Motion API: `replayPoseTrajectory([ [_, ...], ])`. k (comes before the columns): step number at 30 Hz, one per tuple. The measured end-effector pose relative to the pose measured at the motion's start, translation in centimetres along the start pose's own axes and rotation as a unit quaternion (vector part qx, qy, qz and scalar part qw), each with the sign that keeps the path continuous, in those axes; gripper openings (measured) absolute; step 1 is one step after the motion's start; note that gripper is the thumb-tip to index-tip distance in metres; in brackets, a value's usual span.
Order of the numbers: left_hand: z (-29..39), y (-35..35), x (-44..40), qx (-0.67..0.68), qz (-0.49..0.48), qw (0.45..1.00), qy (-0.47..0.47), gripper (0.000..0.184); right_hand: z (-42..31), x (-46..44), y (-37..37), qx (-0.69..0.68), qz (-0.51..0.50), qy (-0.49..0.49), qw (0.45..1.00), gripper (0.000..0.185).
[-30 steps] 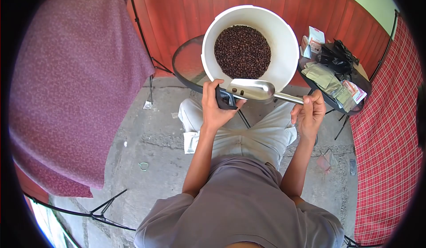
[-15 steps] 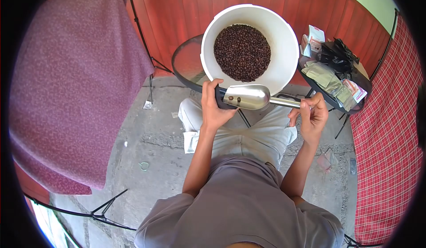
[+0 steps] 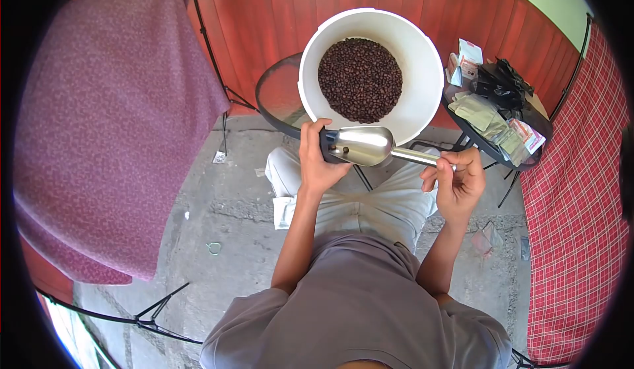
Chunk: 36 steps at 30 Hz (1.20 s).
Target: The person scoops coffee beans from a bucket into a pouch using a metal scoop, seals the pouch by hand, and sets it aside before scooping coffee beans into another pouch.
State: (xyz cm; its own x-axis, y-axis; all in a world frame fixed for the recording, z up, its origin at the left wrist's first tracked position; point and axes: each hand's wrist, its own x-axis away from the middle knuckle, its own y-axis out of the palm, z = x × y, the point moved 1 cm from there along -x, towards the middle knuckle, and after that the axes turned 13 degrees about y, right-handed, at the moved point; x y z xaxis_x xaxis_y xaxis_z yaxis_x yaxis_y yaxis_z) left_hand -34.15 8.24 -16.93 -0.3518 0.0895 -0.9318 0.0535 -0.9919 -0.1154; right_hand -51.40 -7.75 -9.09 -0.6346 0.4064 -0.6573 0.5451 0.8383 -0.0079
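My left hand point(image 3: 318, 161) is wrapped around a dark, black-rimmed container point(image 3: 326, 146), seen mostly from above; its inside is hidden. With my right hand point(image 3: 459, 179) I pinch the end of the handle of a shiny metal scoop point(image 3: 370, 146). The scoop's mouth rests at or over the black container's right edge. A couple of coffee beans point(image 3: 345, 150) lie near that mouth. Just beyond both hands stands a white bucket point(image 3: 422, 82), its bottom covered by dark roasted coffee beans point(image 3: 360, 78).
Behind the bucket is a glass-topped round table point(image 3: 281, 92). To the right, a small black table point(image 3: 472, 128) bears a black plastic bag point(image 3: 502, 84), flat pouches point(image 3: 479, 113) and papers. A purple cloth point(image 3: 119, 131) hangs left, a red checked cloth point(image 3: 574, 204) right.
My right hand has shifted slightly left and down, bringing the scoop further left and tilting its handle. The beans in it sit closer to the mouth. My left hand stays in place.
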Motion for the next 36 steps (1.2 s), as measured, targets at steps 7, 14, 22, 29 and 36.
replayPoseTrajectory([
  [7, -0.2, 0.0, 0.0, -0.011, 0.009, 1.0, 0.022, 0.078, -0.1, 0.1, 0.2, 0.001, -0.004, -0.01, 1.0, 0.008],
  [14, 0.1, -0.1, -0.1, -0.016, 0.004, 1.0, 0.023, 0.078, 0.4, -0.1, 0.0, -0.036, 0.014, 0.005, 0.999, 0.007],
  [22, 0.2, 0.4, -0.2, -0.019, 0.02, 0.999, 0.026, 0.078, 2.4, -1.4, -0.6, -0.104, 0.071, 0.019, 0.992, 0.01],
  [29, 0.1, 0.2, -0.2, -0.017, 0.018, 0.999, 0.023, 0.078, 4.8, -1.9, 0.9, -0.059, 0.054, 0.094, 0.992, 0.013],
  [36, 0.2, 0.1, -0.3, -0.022, 0.014, 0.999, 0.026, 0.078, 5.5, -1.8, 1.8, -0.031, 0.042, 0.135, 0.99, 0.014],
])
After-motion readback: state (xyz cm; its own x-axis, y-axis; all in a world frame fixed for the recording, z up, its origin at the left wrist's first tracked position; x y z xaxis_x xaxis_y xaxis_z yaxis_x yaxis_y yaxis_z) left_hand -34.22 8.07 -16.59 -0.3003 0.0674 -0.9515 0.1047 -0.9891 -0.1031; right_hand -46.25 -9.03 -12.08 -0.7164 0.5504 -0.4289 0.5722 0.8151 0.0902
